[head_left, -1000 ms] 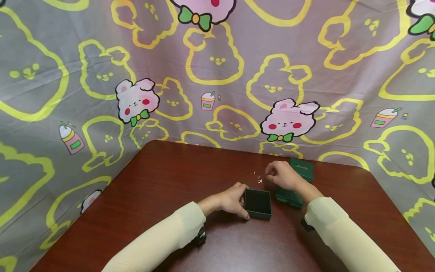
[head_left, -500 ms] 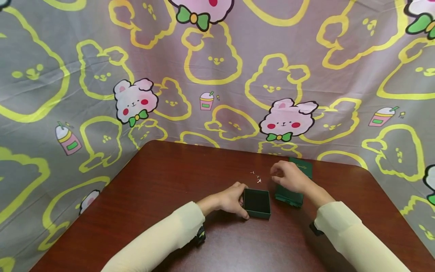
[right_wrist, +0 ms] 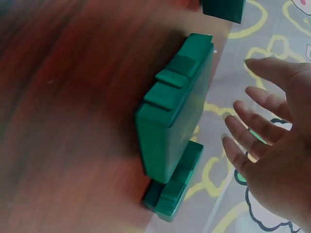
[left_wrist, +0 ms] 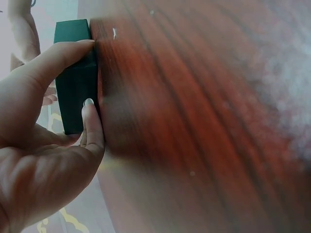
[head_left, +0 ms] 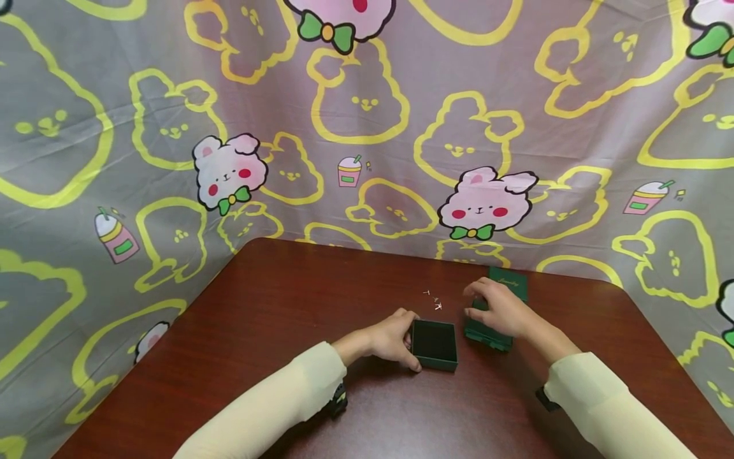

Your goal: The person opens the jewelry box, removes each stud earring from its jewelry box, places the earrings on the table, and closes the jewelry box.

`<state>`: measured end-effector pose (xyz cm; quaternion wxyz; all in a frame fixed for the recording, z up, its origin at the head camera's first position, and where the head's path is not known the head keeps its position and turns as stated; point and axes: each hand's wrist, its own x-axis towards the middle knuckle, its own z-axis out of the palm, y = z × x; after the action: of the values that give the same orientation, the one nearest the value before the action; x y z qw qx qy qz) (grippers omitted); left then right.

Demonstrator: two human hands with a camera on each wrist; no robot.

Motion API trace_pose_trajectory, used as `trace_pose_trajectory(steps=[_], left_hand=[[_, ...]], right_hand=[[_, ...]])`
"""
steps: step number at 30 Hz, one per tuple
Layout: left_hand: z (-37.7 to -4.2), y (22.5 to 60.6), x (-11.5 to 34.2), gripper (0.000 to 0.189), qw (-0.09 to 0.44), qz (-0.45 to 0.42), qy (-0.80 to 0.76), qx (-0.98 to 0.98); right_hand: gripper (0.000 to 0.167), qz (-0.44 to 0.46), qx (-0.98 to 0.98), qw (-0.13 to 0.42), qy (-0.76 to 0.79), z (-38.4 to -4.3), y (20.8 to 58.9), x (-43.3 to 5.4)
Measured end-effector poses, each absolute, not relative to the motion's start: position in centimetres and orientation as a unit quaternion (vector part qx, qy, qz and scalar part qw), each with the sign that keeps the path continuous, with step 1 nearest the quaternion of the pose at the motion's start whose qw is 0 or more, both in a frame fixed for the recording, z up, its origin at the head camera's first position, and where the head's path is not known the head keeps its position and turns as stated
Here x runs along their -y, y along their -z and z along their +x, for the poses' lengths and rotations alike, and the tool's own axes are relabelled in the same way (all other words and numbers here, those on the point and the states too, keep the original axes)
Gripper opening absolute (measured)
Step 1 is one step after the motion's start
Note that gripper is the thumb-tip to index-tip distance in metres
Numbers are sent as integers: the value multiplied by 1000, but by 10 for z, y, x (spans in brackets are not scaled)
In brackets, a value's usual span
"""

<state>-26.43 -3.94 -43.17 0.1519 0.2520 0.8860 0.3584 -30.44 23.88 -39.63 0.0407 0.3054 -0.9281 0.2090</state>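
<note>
My left hand grips the left side of a shallow dark green box with a black inside, open side up on the table. In the left wrist view the thumb and fingertips press the walls of this box. My right hand hovers over a green block-like item with a stepped, folded-looking edge. In the right wrist view the fingers are spread and hold nothing, beside that green item. Several tiny silvery-white pieces lie behind the open box.
A flat green box or lid with gold lettering lies at the back right of the brown wooden table. Patterned cloth hangs right behind the table's far edge and along its left.
My right hand has drawn back to the right, away from the tiny pieces to over the green item, its fingers opening. The left hand and open box have stayed in place.
</note>
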Motion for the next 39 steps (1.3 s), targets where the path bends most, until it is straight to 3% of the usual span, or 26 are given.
trace_pose_trajectory(steps=[6, 27, 39], left_hand=[[-263, 431, 40, 79, 156, 250, -362, -884], [-264, 433, 39, 79, 155, 251, -362, -884], [-266, 434, 40, 83, 149, 255, -356, -887]], right_hand=[[53, 294, 935, 30, -195, -298, 402, -249], [95, 256, 954, 2, -154, -289, 417, -270], [96, 233, 960, -20, -153, -291, 420, -275]])
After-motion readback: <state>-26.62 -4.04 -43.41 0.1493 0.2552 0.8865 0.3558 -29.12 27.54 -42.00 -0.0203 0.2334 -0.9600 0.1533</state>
